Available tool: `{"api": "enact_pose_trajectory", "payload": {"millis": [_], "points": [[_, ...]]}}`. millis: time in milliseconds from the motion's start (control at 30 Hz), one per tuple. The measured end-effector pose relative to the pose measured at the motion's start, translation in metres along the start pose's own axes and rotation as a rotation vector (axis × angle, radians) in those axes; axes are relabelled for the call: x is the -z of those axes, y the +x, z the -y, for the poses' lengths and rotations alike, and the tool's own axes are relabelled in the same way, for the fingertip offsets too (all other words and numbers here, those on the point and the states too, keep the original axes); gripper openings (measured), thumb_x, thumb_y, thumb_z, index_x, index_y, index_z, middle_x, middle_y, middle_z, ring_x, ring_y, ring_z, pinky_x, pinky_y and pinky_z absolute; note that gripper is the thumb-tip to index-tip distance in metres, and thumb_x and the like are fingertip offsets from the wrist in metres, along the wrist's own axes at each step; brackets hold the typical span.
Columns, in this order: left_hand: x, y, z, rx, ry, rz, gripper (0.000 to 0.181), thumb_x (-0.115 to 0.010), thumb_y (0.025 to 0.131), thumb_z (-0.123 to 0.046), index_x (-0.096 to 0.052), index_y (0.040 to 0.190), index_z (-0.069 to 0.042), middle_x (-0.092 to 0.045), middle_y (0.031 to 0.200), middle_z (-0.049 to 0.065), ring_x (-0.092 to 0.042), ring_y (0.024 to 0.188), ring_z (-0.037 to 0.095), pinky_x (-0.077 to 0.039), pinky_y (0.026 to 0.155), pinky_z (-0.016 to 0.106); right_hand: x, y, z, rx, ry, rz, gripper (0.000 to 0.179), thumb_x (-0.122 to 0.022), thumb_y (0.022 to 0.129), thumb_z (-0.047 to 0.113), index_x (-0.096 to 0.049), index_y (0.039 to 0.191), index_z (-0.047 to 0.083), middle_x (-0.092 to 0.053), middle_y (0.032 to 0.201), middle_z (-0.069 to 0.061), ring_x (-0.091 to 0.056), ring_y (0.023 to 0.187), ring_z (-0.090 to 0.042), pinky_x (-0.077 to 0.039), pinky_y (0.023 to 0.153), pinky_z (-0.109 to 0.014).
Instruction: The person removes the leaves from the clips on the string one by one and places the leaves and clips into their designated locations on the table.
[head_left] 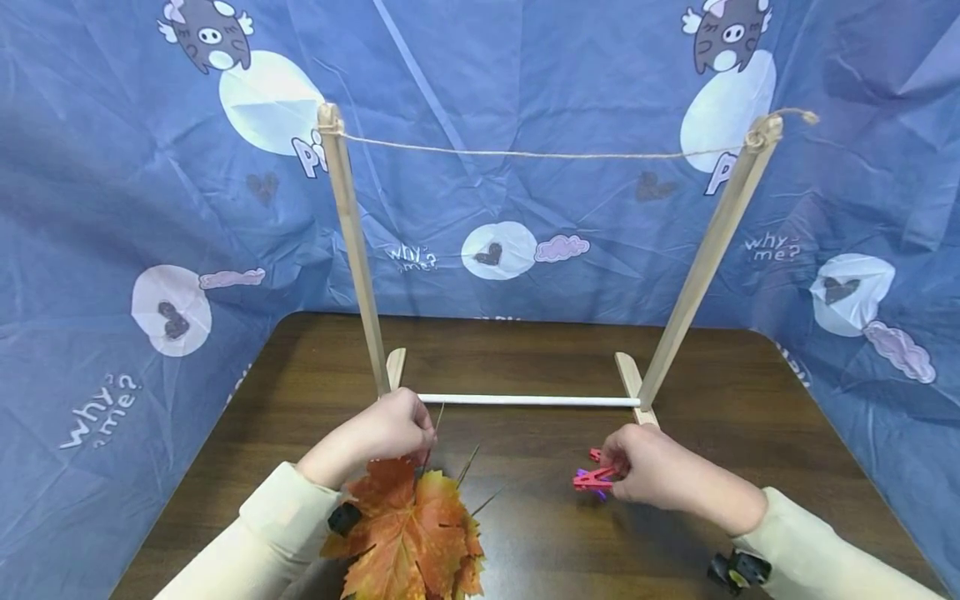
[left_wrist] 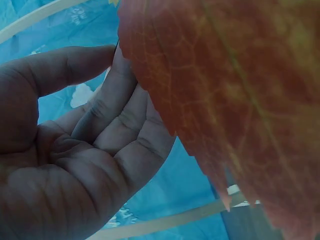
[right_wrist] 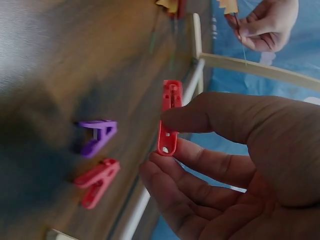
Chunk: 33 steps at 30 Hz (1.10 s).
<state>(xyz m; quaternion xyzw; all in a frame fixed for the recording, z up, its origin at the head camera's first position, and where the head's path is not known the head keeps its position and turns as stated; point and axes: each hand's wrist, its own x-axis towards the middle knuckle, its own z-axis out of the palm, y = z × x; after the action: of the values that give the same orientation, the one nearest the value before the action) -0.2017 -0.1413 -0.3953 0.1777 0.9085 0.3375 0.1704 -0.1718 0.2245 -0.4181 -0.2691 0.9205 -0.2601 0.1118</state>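
My left hand [head_left: 392, 432] pinches the thin stem of a red-orange maple leaf [left_wrist: 235, 100] between thumb and forefinger. The leaf covers much of the left wrist view. Below that hand, more orange and yellow maple leaves [head_left: 420, 542] overlap, their stems pointing away from me; where one leaf ends and another begins is partly hidden. Over on the right, my right hand [head_left: 651, 467] holds a red clothespin [right_wrist: 169, 120] between thumb and fingers, above the table. A purple clothespin [right_wrist: 99, 137] and another red clothespin [right_wrist: 98, 183] lie on the table beneath it.
A wooden frame stands on the brown table [head_left: 525, 358], with a left post [head_left: 352, 242] and a right post [head_left: 705, 258]. Twine [head_left: 517, 153] is strung between their tops, and a white rod [head_left: 525, 400] joins their feet. Blue patterned cloth [head_left: 480, 92] hangs behind.
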Motion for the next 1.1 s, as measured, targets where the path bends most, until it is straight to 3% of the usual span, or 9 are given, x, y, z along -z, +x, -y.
{"api": "enact_pose_trajectory", "payload": {"millis": [400,700,1100], "points": [[-0.016,0.008,0.020,0.133,-0.080,0.018,0.020,-0.062,0.083,0.006,-0.066,0.065,-0.003,-0.066,0.057,0.004,-0.059,0.050,0.012,-0.038,0.045,0.021,-0.032,-0.003,-0.012,-0.022,-0.051,0.002,0.033,-0.083,0.056,-0.001,-0.057,0.066,0.014,-0.044,0.061,0.013,-0.037,0.055,-0.003,-0.034,0.049,-0.026],[-0.028,0.014,0.031,0.137,-0.096,0.031,0.021,-0.059,0.080,0.008,-0.066,0.062,-0.001,-0.066,0.055,0.007,-0.066,0.051,0.018,-0.043,0.046,0.022,-0.047,-0.009,-0.014,0.000,-0.090,0.007,0.030,-0.072,0.051,-0.006,-0.052,0.060,0.014,-0.036,0.057,0.015,-0.033,0.051,-0.003,-0.029,0.044,-0.025],[-0.042,0.017,0.041,0.167,-0.014,0.030,0.026,-0.069,0.085,0.005,-0.066,0.061,-0.002,-0.064,0.053,0.005,-0.064,0.051,0.015,-0.043,0.048,0.023,-0.053,-0.013,-0.014,0.006,-0.118,0.022,0.035,-0.079,0.051,-0.005,-0.052,0.059,0.015,-0.042,0.055,0.013,-0.038,0.050,-0.004,-0.036,0.044,-0.026]]}}
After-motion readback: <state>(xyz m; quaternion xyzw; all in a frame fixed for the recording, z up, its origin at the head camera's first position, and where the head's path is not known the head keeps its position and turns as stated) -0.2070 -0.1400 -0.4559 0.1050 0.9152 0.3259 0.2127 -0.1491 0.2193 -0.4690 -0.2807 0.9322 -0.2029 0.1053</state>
